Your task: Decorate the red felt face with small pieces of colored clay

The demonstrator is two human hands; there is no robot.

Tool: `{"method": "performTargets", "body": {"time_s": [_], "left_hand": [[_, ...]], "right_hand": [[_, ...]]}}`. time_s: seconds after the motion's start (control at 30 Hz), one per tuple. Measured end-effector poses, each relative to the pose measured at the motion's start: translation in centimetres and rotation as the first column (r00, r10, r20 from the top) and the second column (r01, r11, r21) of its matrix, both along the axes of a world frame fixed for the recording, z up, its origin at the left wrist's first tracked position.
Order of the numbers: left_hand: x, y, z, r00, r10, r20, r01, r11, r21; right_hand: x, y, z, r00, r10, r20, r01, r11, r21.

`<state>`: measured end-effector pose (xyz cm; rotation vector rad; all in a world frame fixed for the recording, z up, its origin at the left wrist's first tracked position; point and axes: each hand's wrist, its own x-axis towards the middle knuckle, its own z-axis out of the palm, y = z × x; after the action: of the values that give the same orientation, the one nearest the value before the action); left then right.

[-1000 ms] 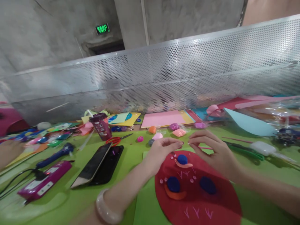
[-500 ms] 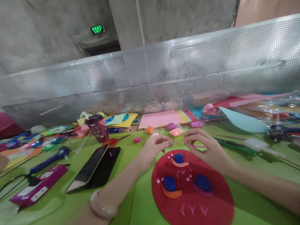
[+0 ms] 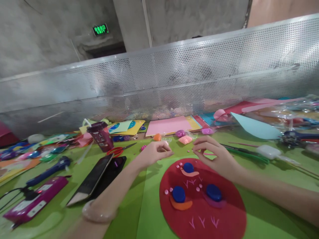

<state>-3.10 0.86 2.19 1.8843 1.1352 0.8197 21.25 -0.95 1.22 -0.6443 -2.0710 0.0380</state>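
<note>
A red paper circle [image 3: 225,217] lies on the green table in front of me. On it sit three blue clay discs [image 3: 178,194], orange and pink clay strips and tiny pink dots. My left hand [image 3: 153,154], a pale bangle on its wrist, hovers just beyond the circle's far left edge with its fingers curled in a pinch. My right hand [image 3: 215,156] is over the circle's far edge, fingertips pinched together. Whatever either pinch holds is too small to make out. A gap of bare table separates the two hands.
Two phones [image 3: 93,179] and a purple power bank [image 3: 33,202] with a cable lie at the left. Red scissors [image 3: 116,151], a maroon cup [image 3: 101,136] and clay lumps [image 3: 185,139] sit beyond the hands. Green scissors [image 3: 246,156] lie at the right. Coloured paper [image 3: 169,125] lines a perforated metal barrier [image 3: 189,76].
My left hand has drawn away to the left from the right hand, widening the gap between the fingertips. The right hand has stayed over the circle's far edge.
</note>
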Motion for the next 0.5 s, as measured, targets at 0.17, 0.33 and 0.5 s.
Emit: {"method": "performTargets", "body": {"time_s": [0.17, 0.33, 0.5], "left_hand": [[-0.2, -0.3, 0.6, 0.997, -0.072, -0.027, 0.071, 0.996, -0.048], [0.0, -0.2, -0.5, 0.989, -0.147, 0.027, 0.147, 0.924, -0.354], [-0.2, 0.6, -1.5, 0.982, 0.1, 0.159, -0.041, 0.939, -0.341]], "right_hand": [[-0.4, -0.8, 0.2, 0.999, 0.029, 0.02, -0.029, 0.999, -0.014], [-0.5, -0.6, 0.1, 0.999, 0.032, 0.026, -0.031, 0.999, -0.022], [-0.4, -0.4, -0.1, 0.999, 0.036, 0.027, -0.035, 0.999, -0.039]]}}
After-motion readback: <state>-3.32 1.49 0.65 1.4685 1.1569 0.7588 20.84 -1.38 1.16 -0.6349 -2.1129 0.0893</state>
